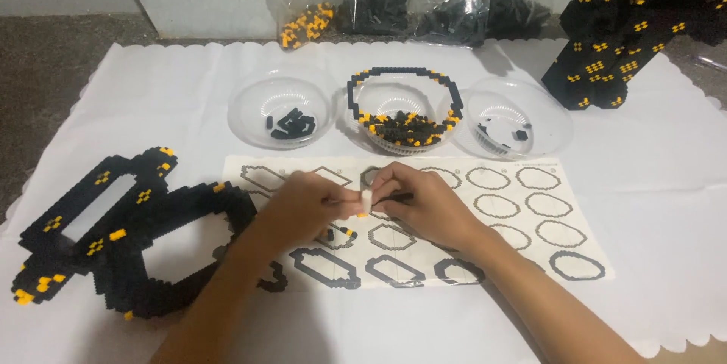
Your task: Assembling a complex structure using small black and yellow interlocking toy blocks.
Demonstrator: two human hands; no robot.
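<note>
Near the middle of the frame, the left hand (303, 205) and right hand (424, 209) pinched a small black brick strip (390, 199) together over the paper guide sheet (564, 216). Pressing pieces straight would work best. Three clear bowls (250, 103) sat above, and two black rings (174, 243) lay left.

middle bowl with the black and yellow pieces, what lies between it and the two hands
In the head view, only the top row of ring outlines on the printed instruction sheet lies between the middle bowl and the hands, left and right; no loose pieces show there.
</note>
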